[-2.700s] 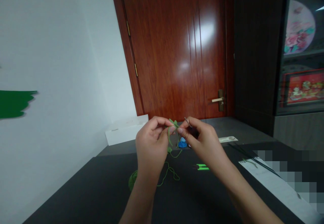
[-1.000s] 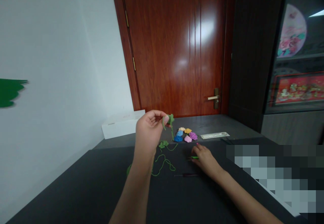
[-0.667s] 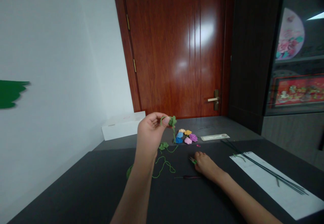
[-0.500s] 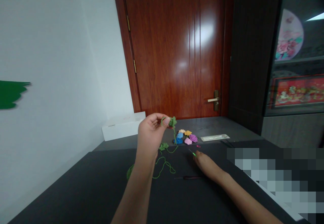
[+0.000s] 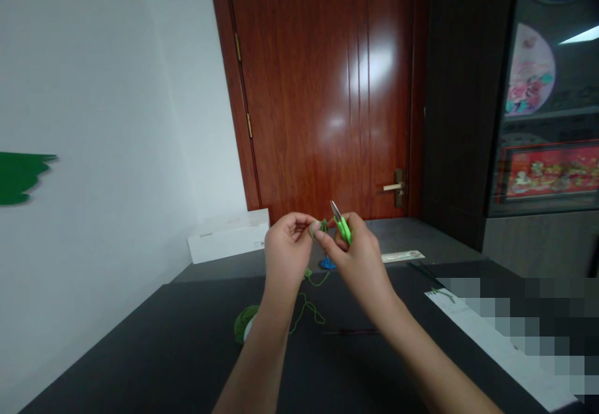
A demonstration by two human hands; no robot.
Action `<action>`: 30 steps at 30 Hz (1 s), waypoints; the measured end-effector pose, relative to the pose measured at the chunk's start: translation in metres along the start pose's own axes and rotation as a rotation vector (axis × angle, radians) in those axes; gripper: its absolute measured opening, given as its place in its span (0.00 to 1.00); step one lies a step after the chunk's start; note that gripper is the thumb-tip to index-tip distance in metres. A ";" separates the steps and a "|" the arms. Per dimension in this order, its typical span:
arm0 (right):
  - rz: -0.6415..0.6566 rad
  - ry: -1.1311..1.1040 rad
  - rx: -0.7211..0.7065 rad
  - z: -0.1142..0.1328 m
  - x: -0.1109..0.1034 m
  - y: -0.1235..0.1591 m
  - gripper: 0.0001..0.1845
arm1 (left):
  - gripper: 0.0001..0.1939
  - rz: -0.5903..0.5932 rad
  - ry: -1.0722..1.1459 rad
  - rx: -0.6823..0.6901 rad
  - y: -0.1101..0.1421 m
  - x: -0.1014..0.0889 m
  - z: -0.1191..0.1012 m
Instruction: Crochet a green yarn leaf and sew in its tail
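Our left hand (image 5: 286, 253) pinches one green crochet piece (image 5: 319, 229); our right hand (image 5: 358, 258) pinches one pair of green snips (image 5: 343, 227), blades up, just beside it.

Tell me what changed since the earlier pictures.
The right hand has picked up the green-handled metal snips from the black tabletop and risen to the left hand, which keeps pinching the green crocheted yarn piece. The dark crochet hook and green yarn ball stayed put.
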State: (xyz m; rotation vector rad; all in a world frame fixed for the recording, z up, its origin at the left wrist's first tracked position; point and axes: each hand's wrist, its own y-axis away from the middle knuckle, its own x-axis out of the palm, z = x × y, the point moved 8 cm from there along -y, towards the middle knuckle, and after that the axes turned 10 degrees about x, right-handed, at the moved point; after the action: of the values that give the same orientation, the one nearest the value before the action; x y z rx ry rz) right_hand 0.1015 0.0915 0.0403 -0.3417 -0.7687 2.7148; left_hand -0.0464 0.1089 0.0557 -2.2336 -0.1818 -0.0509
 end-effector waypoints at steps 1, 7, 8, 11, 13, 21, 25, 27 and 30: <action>-0.003 0.015 0.000 -0.003 0.003 -0.004 0.13 | 0.04 -0.010 -0.002 0.008 0.000 -0.001 -0.001; 0.146 -0.127 0.003 -0.017 0.021 -0.015 0.12 | 0.04 -0.082 -0.003 0.053 0.000 -0.011 -0.006; 0.173 -0.165 0.022 -0.018 0.022 -0.016 0.12 | 0.05 -0.090 0.002 0.056 0.000 -0.011 -0.007; 0.293 -0.348 0.123 -0.024 0.026 -0.014 0.16 | 0.04 -0.091 0.026 0.051 0.001 -0.012 -0.011; 0.400 -0.481 0.197 -0.025 0.029 -0.011 0.19 | 0.04 -0.078 0.045 0.042 0.002 -0.011 -0.014; 0.629 -0.635 0.251 -0.008 0.026 0.001 0.22 | 0.04 -0.049 0.078 0.078 0.011 -0.006 -0.036; 0.636 -0.640 0.258 -0.003 0.023 0.003 0.22 | 0.05 -0.033 0.092 0.093 0.012 -0.006 -0.042; 0.638 -0.638 0.252 -0.002 0.022 0.004 0.22 | 0.05 -0.028 0.094 0.095 0.013 -0.006 -0.043; 0.657 -0.644 0.239 0.000 0.022 0.005 0.21 | 0.05 -0.029 0.091 0.105 0.013 -0.007 -0.045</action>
State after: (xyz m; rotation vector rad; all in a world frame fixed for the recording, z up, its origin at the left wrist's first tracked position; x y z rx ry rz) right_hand 0.0804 0.0948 0.0342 0.4448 -0.5129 3.5523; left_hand -0.0502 0.0648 0.0724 -2.1191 -0.1634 -0.1545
